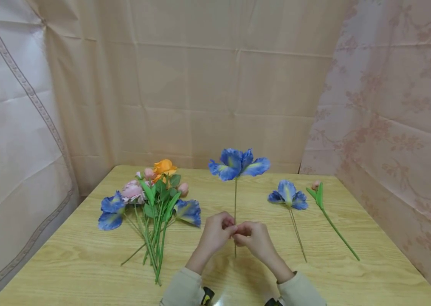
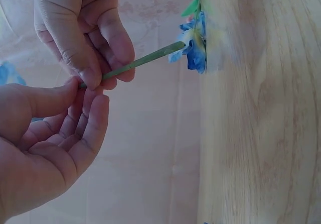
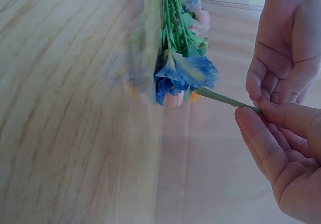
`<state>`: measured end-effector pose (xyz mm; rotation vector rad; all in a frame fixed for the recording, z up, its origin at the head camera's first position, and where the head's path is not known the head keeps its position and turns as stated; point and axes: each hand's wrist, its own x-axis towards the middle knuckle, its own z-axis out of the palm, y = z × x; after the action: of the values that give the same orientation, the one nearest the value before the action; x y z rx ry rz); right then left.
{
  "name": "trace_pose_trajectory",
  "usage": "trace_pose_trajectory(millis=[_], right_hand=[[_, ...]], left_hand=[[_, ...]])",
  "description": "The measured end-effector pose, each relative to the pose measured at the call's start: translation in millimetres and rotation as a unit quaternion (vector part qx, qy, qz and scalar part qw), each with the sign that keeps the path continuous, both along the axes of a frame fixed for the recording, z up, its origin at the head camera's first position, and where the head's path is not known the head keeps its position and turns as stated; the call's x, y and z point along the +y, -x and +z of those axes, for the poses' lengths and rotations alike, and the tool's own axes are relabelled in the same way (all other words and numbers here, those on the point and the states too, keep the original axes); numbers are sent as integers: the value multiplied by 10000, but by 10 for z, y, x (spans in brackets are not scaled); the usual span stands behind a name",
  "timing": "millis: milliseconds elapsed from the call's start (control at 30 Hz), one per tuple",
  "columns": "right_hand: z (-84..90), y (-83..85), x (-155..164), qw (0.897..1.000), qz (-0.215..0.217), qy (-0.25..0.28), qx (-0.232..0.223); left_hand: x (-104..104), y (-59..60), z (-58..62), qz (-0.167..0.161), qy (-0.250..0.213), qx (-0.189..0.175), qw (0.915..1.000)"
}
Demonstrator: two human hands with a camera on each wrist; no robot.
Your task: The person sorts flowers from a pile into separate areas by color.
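Note:
A blue artificial iris (image 1: pixel 238 163) stands upright over the wooden table (image 1: pixel 372 263) on a thin green stem (image 1: pixel 235 199). Both hands meet on that stem. My left hand (image 1: pixel 227 225) holds it with thumb and fingers, slightly above my right hand (image 1: pixel 243 233), which pinches it. In the left wrist view the right hand (image 2: pixel 100 73) pinches the stem (image 2: pixel 145 60) while the left thumb (image 2: pixel 60 96) touches it. The right wrist view shows the right hand (image 3: pixel 261 114) pinching the stem (image 3: pixel 220 98), with the left hand (image 3: pixel 273 78) just beyond. The stem's lower end hangs free above the table.
A bunch of pink, orange and blue flowers (image 1: pixel 150 199) lies on the table's left half. To the right lie a single blue flower (image 1: pixel 288 196) and a green stem with a pink bud (image 1: pixel 330 221). Cloth backdrops (image 1: pixel 215 85) enclose the table on three sides.

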<state>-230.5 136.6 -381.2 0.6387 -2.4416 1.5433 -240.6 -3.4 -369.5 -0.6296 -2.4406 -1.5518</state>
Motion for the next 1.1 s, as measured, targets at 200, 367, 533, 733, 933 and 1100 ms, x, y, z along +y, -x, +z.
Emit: trace_pose_trajectory(millis=[200,367,533,733,933,1100], right_hand=[[-4,3,17,9996,-50,-157,220],[16,17,62,9991,-273,-219,246],[60,48,181,9944,-978,-386,138],[116,110,432,9823,-1653,-874,-61],[173,153,733,9653,-2063,-1600,-45],[177,177,956,9486,-2311,-2163,-28]], left_hand=[[4,5,-4,97,181,230,9995],[-3,1,-11,68,251,335,9991],[-20,-8,-20,34,300,374,9988],[-39,-14,-35,70,431,236,9988],[-43,-6,-38,56,494,126,9987],[-51,3,-54,53,581,183,9981]])
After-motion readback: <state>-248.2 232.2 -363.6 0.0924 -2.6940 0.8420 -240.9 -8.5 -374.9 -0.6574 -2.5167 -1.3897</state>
